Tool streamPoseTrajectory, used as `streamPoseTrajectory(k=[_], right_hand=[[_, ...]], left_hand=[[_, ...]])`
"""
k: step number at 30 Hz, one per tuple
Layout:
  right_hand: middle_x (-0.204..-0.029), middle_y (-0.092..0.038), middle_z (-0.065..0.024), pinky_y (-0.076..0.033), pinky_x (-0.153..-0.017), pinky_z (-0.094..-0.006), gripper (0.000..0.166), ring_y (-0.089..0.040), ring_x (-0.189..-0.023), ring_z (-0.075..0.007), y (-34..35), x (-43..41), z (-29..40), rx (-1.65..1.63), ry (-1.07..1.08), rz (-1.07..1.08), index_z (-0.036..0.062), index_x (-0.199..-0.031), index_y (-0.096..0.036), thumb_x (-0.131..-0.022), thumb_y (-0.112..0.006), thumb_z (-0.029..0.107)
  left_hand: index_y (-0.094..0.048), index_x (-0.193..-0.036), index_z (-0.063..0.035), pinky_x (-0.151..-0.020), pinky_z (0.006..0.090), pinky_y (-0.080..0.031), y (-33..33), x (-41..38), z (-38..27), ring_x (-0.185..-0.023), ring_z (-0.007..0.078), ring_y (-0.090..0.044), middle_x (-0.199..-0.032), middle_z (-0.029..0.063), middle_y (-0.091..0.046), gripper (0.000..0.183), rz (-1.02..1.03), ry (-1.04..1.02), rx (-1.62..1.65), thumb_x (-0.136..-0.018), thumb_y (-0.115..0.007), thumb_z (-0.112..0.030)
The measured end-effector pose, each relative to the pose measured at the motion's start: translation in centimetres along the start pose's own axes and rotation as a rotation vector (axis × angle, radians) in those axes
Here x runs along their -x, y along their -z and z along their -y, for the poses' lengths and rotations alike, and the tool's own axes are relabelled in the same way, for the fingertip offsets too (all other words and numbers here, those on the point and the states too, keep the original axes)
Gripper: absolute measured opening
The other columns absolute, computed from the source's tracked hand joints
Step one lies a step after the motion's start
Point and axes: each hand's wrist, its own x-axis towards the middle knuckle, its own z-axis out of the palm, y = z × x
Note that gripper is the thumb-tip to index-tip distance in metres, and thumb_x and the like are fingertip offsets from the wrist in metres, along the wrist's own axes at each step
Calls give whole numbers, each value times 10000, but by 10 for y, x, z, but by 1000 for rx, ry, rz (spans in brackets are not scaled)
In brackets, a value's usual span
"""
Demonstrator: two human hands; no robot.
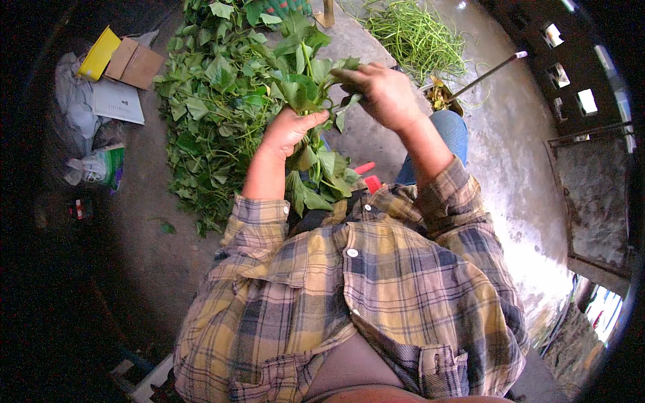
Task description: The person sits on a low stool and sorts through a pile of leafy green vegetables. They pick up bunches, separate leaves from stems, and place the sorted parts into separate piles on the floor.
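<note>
My left hand (295, 130) grips a bunch of leafy green vine stems (306, 58), which look like sweet potato vines. The bunch stands up above my fist, and broad leaves hang below it over my lap. To its right, my right hand (380, 95) is slightly blurred, its fingers closed around leaves at the bunch's side. Some leaf tips stick out beneath those fingers; the thumb is partly hidden. On the floor to my left spreads a large heap of similar leafy vines (211, 111).
Beyond my right knee lies a pile of long thin green stems (413, 38). A long-handled dustpan (456, 107) holds yellowed leaves. Red objects (372, 182) show near my lap. At far left are a cardboard box (133, 64), a yellow container (99, 54) and plastic bags (80, 113).
</note>
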Motion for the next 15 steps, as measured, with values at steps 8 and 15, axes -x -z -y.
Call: streamPoseTrajectory(k=[8,15], right_hand=[[-723,-509,-29,-454,-564,-335,170,-537,-705,-217,-25,12,-2,19,106,25,139,-859,-572,-691,-565,170],[-740,-610,-69,-453,-574,-275,181,-583,-654,-169,-35,18,12,-436,-310,-207,58,-864,-607,-686,-604,90]], left_hand=[[-538,-1073,-36,-823,281,-387,3,0,0,-911,136,-496,-1008,8,-553,399,-28,-15,3,-731,-680,-185],[-556,-1050,-41,-821,275,-392,7,2,3,-900,129,-508,-990,7,-569,382,39,-7,-27,-726,-688,-196]])
